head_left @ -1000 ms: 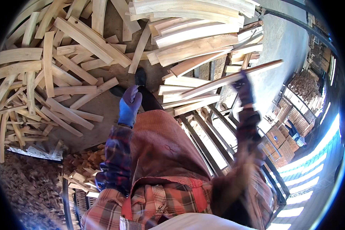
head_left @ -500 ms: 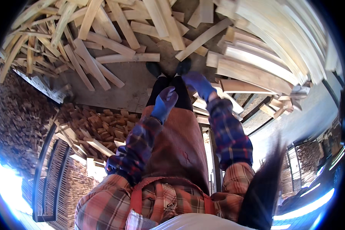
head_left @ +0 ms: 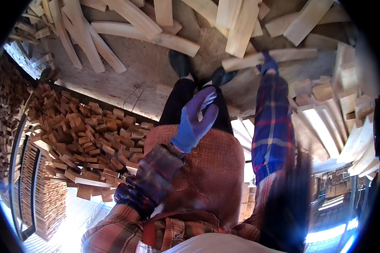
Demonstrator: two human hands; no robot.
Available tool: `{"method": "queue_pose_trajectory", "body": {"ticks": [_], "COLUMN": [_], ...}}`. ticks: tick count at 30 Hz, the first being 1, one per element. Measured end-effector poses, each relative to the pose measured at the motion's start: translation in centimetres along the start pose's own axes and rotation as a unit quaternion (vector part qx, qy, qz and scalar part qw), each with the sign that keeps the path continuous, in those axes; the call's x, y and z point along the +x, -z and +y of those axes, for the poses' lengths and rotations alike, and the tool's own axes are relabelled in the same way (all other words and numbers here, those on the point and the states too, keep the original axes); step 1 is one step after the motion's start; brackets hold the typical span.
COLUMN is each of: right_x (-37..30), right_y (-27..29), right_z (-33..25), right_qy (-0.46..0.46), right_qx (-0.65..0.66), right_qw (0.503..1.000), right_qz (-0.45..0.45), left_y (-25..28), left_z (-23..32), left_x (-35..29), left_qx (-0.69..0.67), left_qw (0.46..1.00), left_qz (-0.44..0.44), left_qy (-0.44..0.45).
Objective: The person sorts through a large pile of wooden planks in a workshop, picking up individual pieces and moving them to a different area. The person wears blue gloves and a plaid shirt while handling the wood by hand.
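Observation:
My right hand (head_left: 267, 64), in a blue-purple glove, is stretched out to the floor and closed on the edge of a pale, slightly curved wooden board (head_left: 293, 55). That board lies just beyond my right shoe, close to other boards. In front of my brown apron (head_left: 198, 164) hovers my left hand (head_left: 195, 120), also gloved. Its thumb stands apart from the fingers, and nothing is in it.
Loose boards (head_left: 143, 36) lie scattered over the concrete floor (head_left: 135, 80) ahead of my shoes (head_left: 180, 63). To the left is a big heap of short wood blocks (head_left: 88, 135) beside a dark metal frame (head_left: 17, 168). Stacked planks (head_left: 321, 126) stand at the right.
My right arm has reached forward and right, its hand now on a board on the floor. My left hand has moved slightly right and opened wider. The whole view has shifted.

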State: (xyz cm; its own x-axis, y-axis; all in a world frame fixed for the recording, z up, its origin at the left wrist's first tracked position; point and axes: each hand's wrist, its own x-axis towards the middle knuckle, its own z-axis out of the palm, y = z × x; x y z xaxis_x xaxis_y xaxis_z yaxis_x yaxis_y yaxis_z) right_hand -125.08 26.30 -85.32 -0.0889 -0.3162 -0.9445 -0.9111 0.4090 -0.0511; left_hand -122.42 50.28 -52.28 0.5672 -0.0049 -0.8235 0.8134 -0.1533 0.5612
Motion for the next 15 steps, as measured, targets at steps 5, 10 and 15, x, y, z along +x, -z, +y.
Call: {"method": "queue_pose_trajectory", "body": {"ticks": [5, 10, 15], "right_x": [-9.8, -27.0, -21.8], "right_y": [1.4, 0.5, -0.5], "right_z": [0.8, -0.5, -3.7], "right_qy": [-0.044, 0.082, 0.191], "right_qx": [0.183, 0.104, 0.051], "right_qw": [0.982, 0.986, 0.970], "right_qz": [0.024, -0.097, -0.139], "left_y": [-0.4, 0.7, 3.6], "left_z": [1.0, 4.0, -3.0], "left_x": [1.7, 3.5, 0.0], "left_qx": [0.193, 0.419, 0.112], "left_qw": [0.976, 0.890, 0.991], "left_qz": [0.008, -0.163, -0.061], "left_qy": [-0.096, -0.072, 0.046]}}
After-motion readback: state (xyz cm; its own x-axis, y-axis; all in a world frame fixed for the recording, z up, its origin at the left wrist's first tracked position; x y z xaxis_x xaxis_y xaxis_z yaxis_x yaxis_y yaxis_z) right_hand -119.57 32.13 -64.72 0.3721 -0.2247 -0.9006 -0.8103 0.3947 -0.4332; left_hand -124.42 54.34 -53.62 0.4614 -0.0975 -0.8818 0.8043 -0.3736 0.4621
